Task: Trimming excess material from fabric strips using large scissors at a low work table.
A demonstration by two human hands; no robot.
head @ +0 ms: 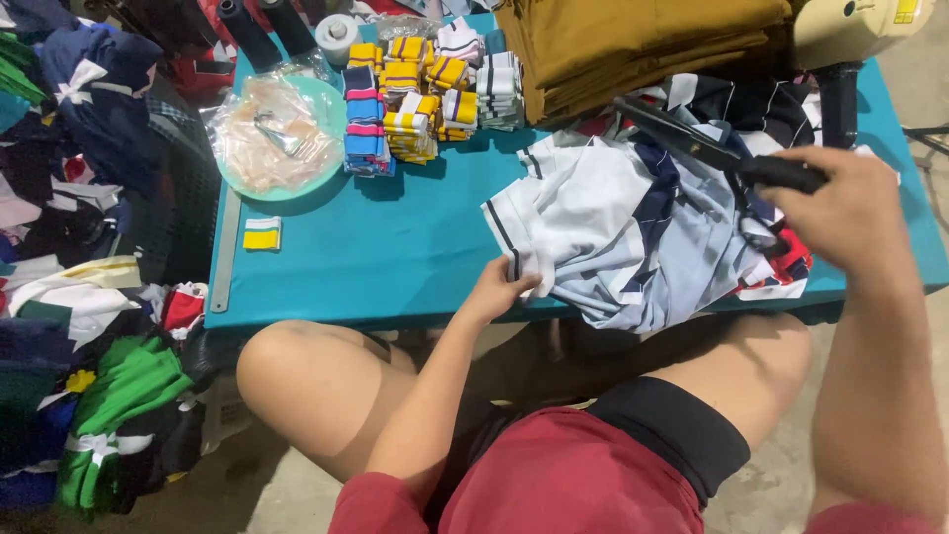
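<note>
The left hand (502,290) pinches the near edge of a white, grey and navy striped fabric garment (613,232) lying on the turquoise worktop (395,247). The right hand (840,208), fingers closed, grips black scissors (712,148) above the garment.

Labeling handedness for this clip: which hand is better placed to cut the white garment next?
Right, probably. The right hand holds the black scissors above the garment. The left hand has no tool and pinches the garment's edge at the table front.
</note>
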